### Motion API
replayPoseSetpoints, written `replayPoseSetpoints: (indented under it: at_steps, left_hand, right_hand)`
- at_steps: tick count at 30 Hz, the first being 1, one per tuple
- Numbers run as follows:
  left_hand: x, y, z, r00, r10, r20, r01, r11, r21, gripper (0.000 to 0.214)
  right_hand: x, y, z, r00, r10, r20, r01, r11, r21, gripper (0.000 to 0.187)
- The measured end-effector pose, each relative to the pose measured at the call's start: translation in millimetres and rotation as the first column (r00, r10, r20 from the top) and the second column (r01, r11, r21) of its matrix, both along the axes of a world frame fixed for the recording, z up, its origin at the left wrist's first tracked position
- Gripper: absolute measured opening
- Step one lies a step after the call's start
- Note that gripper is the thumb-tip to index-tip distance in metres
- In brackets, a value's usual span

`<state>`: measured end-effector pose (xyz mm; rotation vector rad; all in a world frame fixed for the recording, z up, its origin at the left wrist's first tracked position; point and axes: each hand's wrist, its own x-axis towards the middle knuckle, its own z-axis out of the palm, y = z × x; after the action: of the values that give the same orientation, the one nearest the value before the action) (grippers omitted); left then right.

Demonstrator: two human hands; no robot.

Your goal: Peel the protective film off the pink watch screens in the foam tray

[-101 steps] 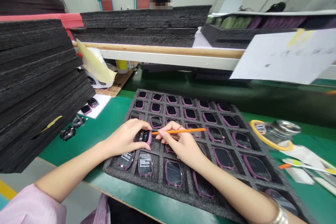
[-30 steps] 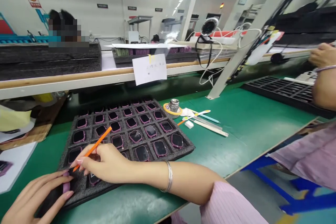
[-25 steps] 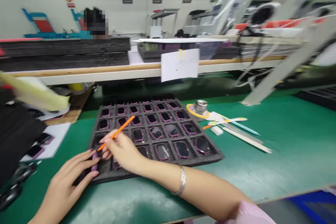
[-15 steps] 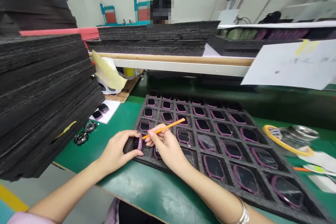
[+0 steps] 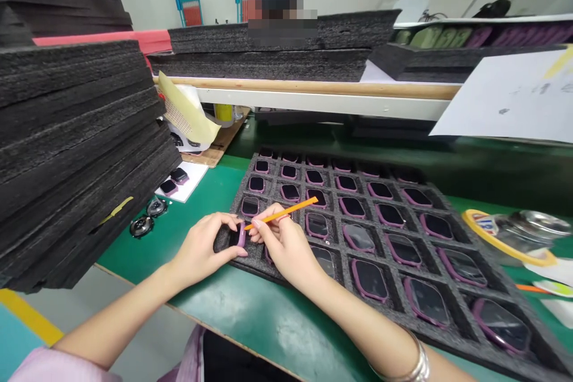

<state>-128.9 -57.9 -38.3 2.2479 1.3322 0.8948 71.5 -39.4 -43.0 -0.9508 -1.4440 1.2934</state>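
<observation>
L hand point(image 5: 203, 246) fingers clamped on purple-framed rect. watch point(image 5: 242, 235), tilted; R hand point(image 5: 289, 245) fingers pinch slim orange stick point(image 5: 289, 210), tip at watch. Dk-grey foam grid tray point(image 5: 396, 297) under fingers, R hand hiding some cells; tall black foam stack point(image 5: 71, 161) to their left.

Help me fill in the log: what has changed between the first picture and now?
The left hand has moved to the near left corner of the tray and grips a purple-edged watch there, having let go of one further back. The tray has slid back toward the shelf, its far row now shaded. Unchanged: the right hand holds the orange stick, tip by the held watch.
</observation>
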Motion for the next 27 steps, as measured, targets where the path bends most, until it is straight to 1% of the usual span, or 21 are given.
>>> replayPoseSetpoints:
  at_steps: [2, 4, 7, 9, 12, 13, 15, 18, 21, 24, 27]
  left_hand:
    - [1, 0, 9.7, 0.999, -0.011, -0.04, 0.008, 0.998, -0.063, 0.035]
    - [6, -3, 20.4, 0.994, -0.03, -0.107, 0.019, 0.994, -0.103, 0.035]
    - [25, -8, 28.8, 0.977, -0.071, -0.2, 0.063, 0.997, -0.048, 0.027]
    - [43, -10, 26.7, 0.959, -0.13, -0.252, 0.137, 0.991, 0.009, 0.023]
    - [66, -9, 19.1, 0.914, -0.197, -0.355, 0.236, 0.969, 0.071, 0.035]
    - [70, -8, 17.1, 0.901, -0.2, -0.385, 0.254, 0.963, 0.094, 0.038]
    - [71, -6, 15.1, 0.889, -0.196, -0.414, 0.279, 0.949, 0.15, 0.036]
    - [60, -6, 13.1, 0.903, -0.192, -0.385, 0.297, 0.925, 0.236, 0.029]
    - [50, -6, 6.8, 0.935, -0.199, -0.294, 0.287, 0.912, 0.293, 0.029]
    - [48, -4, -1.1, 0.954, -0.215, -0.21, 0.276, 0.904, 0.327, 0.021]
    - [50, -1, -3.7, 0.954, -0.233, -0.189, 0.284, 0.901, 0.326, 0.02]
  right_hand:
    - [5, 0, 4.5, 1.0, 0.004, -0.021, -0.004, 1.0, -0.006, 0.035]
    - [17, -1, 11.8, 0.998, -0.023, -0.05, 0.022, 1.0, -0.009, 0.036]
    - [43, -6, 21.4, 0.989, -0.126, -0.083, 0.126, 0.992, -0.004, 0.037]
    - [61, -10, 22.6, 0.978, -0.189, -0.084, 0.189, 0.982, -0.004, 0.039]
    - [77, -15, 15.9, 0.968, -0.24, -0.076, 0.239, 0.971, -0.019, 0.041]
    - [79, -16, 12.6, 0.966, -0.248, -0.077, 0.247, 0.969, -0.026, 0.041]
    - [80, -17, 7.2, 0.965, -0.248, -0.081, 0.246, 0.969, -0.04, 0.041]
    - [77, -19, 4.3, 0.977, -0.197, -0.08, 0.192, 0.979, -0.062, 0.04]
    - [72, -21, 4.5, 0.99, -0.122, -0.07, 0.117, 0.991, -0.07, 0.039]
    - [69, -21, 3.7, 0.997, -0.059, -0.046, 0.057, 0.996, -0.062, 0.037]
    - [68, -21, 2.6, 1.0, -0.025, -0.002, 0.025, 0.999, -0.038, 0.031]
